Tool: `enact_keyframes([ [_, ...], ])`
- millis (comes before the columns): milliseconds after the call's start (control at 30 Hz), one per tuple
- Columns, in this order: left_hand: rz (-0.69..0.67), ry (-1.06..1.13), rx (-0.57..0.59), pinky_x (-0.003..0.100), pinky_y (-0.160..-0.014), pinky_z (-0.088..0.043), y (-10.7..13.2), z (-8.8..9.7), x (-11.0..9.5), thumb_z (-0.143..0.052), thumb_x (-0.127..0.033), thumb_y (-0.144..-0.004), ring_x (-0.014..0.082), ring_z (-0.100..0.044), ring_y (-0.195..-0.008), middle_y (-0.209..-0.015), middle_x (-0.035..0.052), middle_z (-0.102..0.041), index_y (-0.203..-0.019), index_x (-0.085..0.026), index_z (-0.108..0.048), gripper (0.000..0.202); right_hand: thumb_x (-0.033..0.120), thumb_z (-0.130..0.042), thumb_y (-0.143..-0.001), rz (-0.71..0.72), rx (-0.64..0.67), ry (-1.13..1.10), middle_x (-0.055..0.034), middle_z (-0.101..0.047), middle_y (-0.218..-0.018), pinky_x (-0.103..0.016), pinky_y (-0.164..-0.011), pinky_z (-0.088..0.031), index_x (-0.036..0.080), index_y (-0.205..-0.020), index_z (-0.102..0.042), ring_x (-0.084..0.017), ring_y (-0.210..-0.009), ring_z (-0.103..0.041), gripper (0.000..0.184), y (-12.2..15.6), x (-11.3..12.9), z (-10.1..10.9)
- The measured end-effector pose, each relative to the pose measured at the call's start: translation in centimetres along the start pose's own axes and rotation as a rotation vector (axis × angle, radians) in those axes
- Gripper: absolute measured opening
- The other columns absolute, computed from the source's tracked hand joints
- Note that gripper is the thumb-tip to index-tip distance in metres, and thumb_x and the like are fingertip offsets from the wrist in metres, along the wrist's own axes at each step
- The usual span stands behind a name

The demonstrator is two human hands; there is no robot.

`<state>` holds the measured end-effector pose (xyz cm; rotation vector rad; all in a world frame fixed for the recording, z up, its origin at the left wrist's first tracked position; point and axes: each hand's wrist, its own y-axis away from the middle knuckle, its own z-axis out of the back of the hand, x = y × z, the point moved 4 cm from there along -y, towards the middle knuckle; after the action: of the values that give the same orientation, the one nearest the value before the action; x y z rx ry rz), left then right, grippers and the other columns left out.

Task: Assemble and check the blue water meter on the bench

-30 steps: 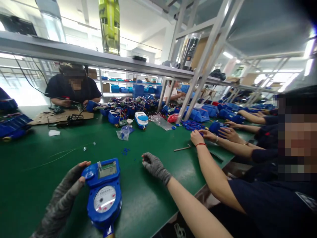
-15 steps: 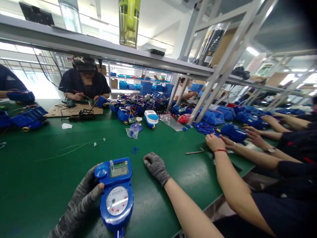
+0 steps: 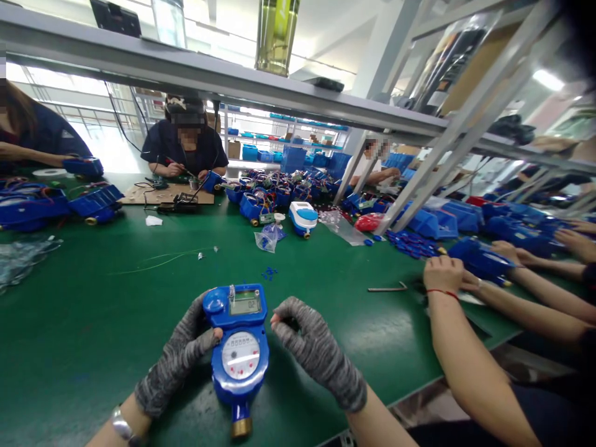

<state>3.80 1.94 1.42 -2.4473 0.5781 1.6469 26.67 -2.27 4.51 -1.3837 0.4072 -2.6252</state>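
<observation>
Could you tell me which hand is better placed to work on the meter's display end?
Probably the right hand: it hovers free beside the meter, fingertips near the display. The left hand is already steadying the meter's side.

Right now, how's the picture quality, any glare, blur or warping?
Head view: the water meter and both gloved hands are sharp; windows behind the seated person blow out white; wide-lens warping bends the shelf and frame struts; the top right corner goes dark.
</observation>
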Motion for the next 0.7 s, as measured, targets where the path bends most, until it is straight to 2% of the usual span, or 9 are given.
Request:
enact_keyframes([
  [67,-0.007,-0.026,-0.023,0.05,-0.108,-0.042,0.0,0.0,-0.2,-0.08,-0.037,-0.075,0.035,-0.044,-0.131,-0.143,0.0093,-0.048,-0.139,-0.03,-0.04,0.075,0.023,-0.056,-0.089,0.054,0.026,0.035,-0.0009,-0.064,-0.084,-0.027,-0.074,-0.048,0.02,-0.085,-0.062,-0.014,-0.079,-0.06,0.008,0.9,2.4,-0.4],
  [133,-0.017,-0.025,-0.02,0.048,-0.107,-0.044,0.0,-0.1,-0.4,-0.079,-0.036,-0.076,0.0342,-0.045,-0.13,-0.142,0.0093,-0.049,-0.137,-0.029,-0.041,0.073,0.02,-0.057,-0.086,0.055,0.03,0.097,-0.0008,-0.064,-0.081,-0.027,-0.073,-0.047,0.02,-0.081,-0.062,-0.014,-0.077,-0.059,0.007,1.0,3.5,-0.8],
  [267,-0.026,0.015,0.012,0.046,-0.106,-0.045,-0.3,-0.4,-0.4,-0.081,-0.033,-0.075,0.0342,-0.048,-0.127,-0.141,0.01,-0.051,-0.135,-0.027,-0.044,0.071,0.019,-0.057,-0.084,0.029,0.006,0.238,-0.002,-0.063,-0.079,-0.029,-0.07,-0.047,0.021,-0.079,-0.062,-0.016,-0.074,-0.058,0.008,0.2,3.5,-1.1],
  [400,-0.016,0.057,0.009,0.047,-0.107,-0.043,-0.3,-0.5,-0.2,-0.082,-0.032,-0.073,0.0353,-0.048,-0.127,-0.14,0.0107,-0.051,-0.136,-0.027,-0.046,0.073,0.021,-0.054,-0.086,0.062,-0.021,0.347,-0.0051,-0.065,-0.082,-0.034,-0.076,-0.05,0.021,-0.079,-0.063,-0.019,-0.077,-0.059,0.012,0.0,3.8,-1.3],
  [567,-0.032,0.027,0.019,0.046,-0.108,-0.043,-0.3,-0.3,0.0,-0.079,-0.032,-0.077,0.034,-0.047,-0.129,-0.143,0.0098,-0.048,-0.138,-0.028,-0.043,0.071,0.028,-0.051,-0.091,0.159,0.072,0.469,-0.0087,-0.069,-0.1,-0.039,-0.09,-0.05,0.023,-0.091,-0.068,-0.023,-0.093,-0.063,0.018,0.6,4.1,-1.1],
  [633,-0.039,0.008,0.007,0.046,-0.106,-0.046,-0.3,0.0,0.1,-0.079,-0.033,-0.077,0.0339,-0.047,-0.128,-0.143,0.0096,-0.048,-0.138,-0.029,-0.041,0.073,0.032,-0.052,-0.093,0.196,0.129,0.495,-0.008,-0.07,-0.102,-0.038,-0.09,-0.05,0.023,-0.094,-0.069,-0.023,-0.095,-0.064,0.02,1.0,4.2,-0.8],
  [700,-0.034,0.003,0.001,0.045,-0.103,-0.048,-0.4,0.1,0.4,-0.08,-0.033,-0.077,0.0337,-0.048,-0.128,-0.143,0.0095,-0.048,-0.138,-0.029,-0.04,0.074,0.037,-0.053,-0.093,0.206,0.172,0.495,-0.0059,-0.072,-0.097,-0.035,-0.083,-0.051,0.024,-0.097,-0.07,-0.022,-0.088,-0.066,0.022,1.3,4.3,-0.5],
])
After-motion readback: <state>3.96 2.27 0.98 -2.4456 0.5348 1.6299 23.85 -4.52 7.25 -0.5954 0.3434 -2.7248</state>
